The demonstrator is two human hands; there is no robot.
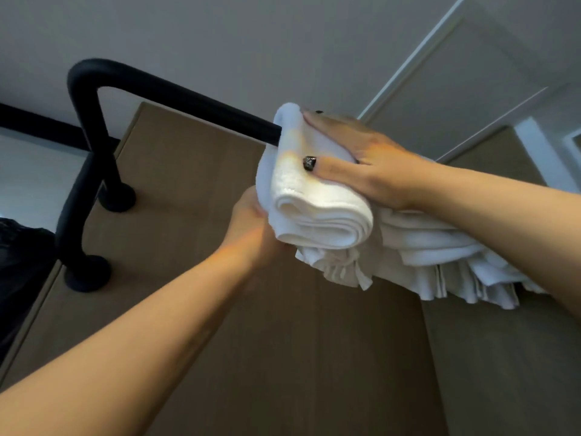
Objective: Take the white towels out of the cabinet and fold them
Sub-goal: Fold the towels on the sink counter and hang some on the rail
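Observation:
A stack of folded white towels is held up high in front of the brown wooden cabinet. My right hand lies over the top of the stack, thumb curled round its near side. My left hand supports the stack from below on the left, its fingers hidden behind the cloth. Loose frilly towel edges hang under my right forearm.
A black metal rail bends down the left of the cabinet and runs behind the towels. Two black round feet fix it to the wood. A grey ceiling and white door frame are above right.

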